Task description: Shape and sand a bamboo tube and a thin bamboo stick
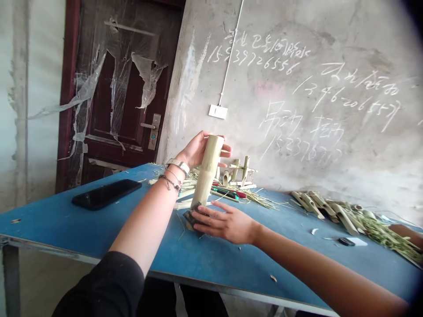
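Note:
A pale bamboo tube (206, 174) stands slightly tilted above the blue table (132, 229). My left hand (197, 149) is closed round its upper part from behind, the fingertips showing past the right side. Down at the tube's lower end, a dark piece of sandpaper (192, 215) lies against the bamboo. My right hand (228, 223) presses that sandpaper to the tube with its fingers laid across it; the thumb side is partly hidden.
A black phone (107, 193) lies at the left. Behind the tube are bamboo strips, shavings, tools with red and green handles (228, 192) and a small bamboo structure (244, 171). Cut bamboo pieces (327, 209) lie at right, near another person's hand (408, 233).

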Demonstrator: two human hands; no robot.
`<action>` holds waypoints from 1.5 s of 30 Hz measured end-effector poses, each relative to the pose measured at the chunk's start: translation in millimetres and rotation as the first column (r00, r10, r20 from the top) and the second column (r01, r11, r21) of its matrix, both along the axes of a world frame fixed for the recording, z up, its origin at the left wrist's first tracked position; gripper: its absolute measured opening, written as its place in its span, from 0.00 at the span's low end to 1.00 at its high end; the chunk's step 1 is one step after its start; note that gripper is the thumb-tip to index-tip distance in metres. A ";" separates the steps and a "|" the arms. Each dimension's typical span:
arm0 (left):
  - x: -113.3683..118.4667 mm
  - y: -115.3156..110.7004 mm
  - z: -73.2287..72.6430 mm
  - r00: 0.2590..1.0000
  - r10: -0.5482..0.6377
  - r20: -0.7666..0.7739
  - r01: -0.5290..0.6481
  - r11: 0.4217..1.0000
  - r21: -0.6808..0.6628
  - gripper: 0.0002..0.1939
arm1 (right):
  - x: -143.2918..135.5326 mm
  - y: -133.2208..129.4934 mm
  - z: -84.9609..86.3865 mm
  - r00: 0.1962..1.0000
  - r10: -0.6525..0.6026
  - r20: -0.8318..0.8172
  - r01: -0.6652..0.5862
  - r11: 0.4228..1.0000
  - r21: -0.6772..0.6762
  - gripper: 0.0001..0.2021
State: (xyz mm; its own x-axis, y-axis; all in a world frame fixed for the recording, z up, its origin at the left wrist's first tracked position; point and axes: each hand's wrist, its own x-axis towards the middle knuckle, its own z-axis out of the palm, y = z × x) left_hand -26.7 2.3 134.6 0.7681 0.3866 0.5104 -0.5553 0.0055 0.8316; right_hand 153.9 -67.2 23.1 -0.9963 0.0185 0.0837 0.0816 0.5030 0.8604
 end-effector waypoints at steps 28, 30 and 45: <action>13.8 -61.2 45.4 0.900 0.294 0.322 -0.121 0.879 -0.462 0.15 | 116.9 56.5 -3.6 0.491 -0.588 -0.643 0.461 0.801 -0.381 0.17; 13.6 -70.1 46.4 0.901 0.284 0.328 -0.107 0.878 -0.466 0.14 | 110.9 55.6 -2.5 0.504 -0.595 -0.626 0.454 0.799 -0.394 0.16; 23.5 -59.8 41.1 0.902 0.326 0.283 -0.166 0.867 -0.470 0.14 | 102.4 48.9 -11.7 0.501 -0.642 -0.580 0.445 0.766 -0.463 0.16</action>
State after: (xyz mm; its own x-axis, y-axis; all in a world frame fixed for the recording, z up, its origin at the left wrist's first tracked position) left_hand -3.2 -57.5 175.7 0.4253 0.7780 0.4624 -0.8332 0.1372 0.5356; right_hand 256.3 -18.3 11.4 -0.4292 0.6513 0.6258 0.9032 0.3103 0.2965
